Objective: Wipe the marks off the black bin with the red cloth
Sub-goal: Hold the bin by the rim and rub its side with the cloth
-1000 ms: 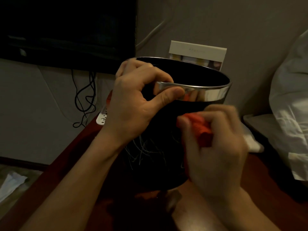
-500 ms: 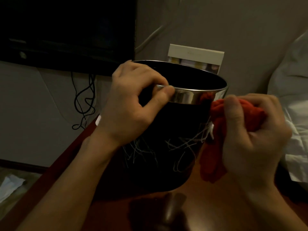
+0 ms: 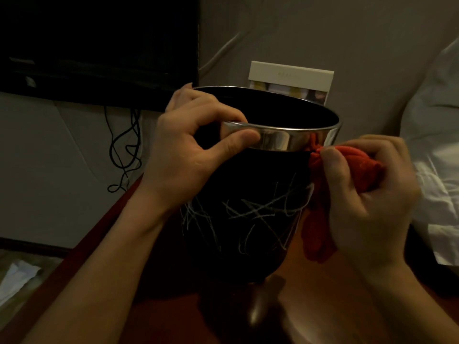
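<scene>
Reddish-brown wooden counter (image 3: 323,306) nearest. On it stood tall black bin with polished metal rim band (image 3: 248,194), upright, white scribbled marks (image 3: 260,212) across near wall. Left hand (image 3: 188,155) clamped rim, thumb outside, fingers (image 3: 198,105) curled over edge. Right hand (image 3: 367,194) clenched bunched red cloth (image 3: 352,167), cloth touching bin's right side under band. Marks lay left of and below cloth; right hand nearer. Cream box (image 3: 290,78) behind bin.

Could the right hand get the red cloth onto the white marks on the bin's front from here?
Probably yes: the right hand holds the red cloth beside the black bin, the white marks face the camera uncovered, and the left hand grips higher up.
</scene>
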### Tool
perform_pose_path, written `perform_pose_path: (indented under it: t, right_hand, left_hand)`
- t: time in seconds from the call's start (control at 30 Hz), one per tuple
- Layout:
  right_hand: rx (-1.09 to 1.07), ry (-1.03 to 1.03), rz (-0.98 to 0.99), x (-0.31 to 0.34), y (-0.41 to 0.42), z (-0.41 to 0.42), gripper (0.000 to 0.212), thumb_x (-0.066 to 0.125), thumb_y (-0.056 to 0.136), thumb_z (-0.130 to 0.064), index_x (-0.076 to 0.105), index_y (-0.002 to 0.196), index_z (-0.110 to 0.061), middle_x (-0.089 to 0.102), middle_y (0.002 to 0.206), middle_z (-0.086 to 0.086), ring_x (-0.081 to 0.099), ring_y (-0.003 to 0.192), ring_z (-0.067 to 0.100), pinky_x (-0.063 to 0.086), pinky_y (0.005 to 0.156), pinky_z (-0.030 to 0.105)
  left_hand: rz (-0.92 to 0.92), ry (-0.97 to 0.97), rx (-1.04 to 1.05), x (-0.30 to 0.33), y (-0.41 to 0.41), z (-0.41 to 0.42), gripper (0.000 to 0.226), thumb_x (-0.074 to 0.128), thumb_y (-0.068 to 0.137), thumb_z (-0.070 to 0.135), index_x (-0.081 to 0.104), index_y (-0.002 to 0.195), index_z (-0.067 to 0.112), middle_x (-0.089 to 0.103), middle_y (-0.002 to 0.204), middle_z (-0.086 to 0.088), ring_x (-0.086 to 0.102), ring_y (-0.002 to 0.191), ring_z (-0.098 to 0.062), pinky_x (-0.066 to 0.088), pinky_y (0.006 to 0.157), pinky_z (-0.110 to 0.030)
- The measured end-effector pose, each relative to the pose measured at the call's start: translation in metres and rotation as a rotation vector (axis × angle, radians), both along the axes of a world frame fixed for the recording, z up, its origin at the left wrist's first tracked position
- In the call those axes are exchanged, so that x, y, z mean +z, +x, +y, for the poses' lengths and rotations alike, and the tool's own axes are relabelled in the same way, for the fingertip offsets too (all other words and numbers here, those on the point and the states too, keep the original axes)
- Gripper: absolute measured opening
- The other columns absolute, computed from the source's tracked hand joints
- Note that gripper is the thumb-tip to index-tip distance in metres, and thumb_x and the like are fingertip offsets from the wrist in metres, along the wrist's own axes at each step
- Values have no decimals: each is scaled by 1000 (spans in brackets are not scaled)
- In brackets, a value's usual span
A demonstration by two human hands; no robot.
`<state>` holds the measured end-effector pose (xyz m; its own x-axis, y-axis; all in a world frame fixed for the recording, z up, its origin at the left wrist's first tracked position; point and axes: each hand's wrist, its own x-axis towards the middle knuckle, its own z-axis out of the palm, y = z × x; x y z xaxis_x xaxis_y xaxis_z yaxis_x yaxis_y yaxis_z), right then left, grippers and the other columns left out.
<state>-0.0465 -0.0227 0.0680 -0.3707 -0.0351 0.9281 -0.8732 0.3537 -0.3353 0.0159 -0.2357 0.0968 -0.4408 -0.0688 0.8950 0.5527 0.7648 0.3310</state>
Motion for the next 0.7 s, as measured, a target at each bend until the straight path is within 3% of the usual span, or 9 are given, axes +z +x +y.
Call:
perform_pose_path:
  t: [0.1,0.23,0.37,0.43,0.6,0.7]
  right_hand:
    - [33,20,-15,-10,6,-8,15,64,96,-30,56,94,-17,52,97,2,50,87,1,37,81,11]
    - [51,127,20,-18,17,-15,20,67,92,-28,63,99,-9,50,103,1,49,91,6,39,82,6]
    - [-23,47,2,-2,6,-4,15,67,95,-29,57,96,-18,51,99,3,47,90,4,35,81,5]
    - [-35,17,0,-4,5,-5,15,66,95,-28,60,94,-14,52,98,5,47,90,6,35,81,6]
    - [67,206,33,-32,30,-31,22,69,90,-22,68,93,0,50,104,3,44,94,-1,36,86,1]
    - [9,137,51,-18,22,-22,22,69,92,-23,66,93,-1,47,102,4,43,91,2,35,84,1]
  left_hand:
    - [6,-9,0,0,-1,-1,12,66,86,42,58,91,35,62,88,10,52,100,-5,26,114,-41]
    - [-7,11,-1,0,-1,-5,11,63,86,48,54,90,43,60,91,15,54,102,-12,25,113,-31]
    - [-1,27,-13,0,-1,-4,11,65,85,45,55,88,43,60,87,12,53,101,-8,24,115,-36]
    - [1,34,-13,0,-1,-3,11,66,84,44,55,88,42,60,88,12,53,101,-5,23,116,-36]
    - [-1,37,-20,0,-1,-4,12,66,83,45,55,88,43,60,90,14,53,102,-7,23,116,-38]
    - [-13,46,-28,1,0,-3,11,66,83,45,56,87,41,60,88,13,53,102,-8,23,116,-41]
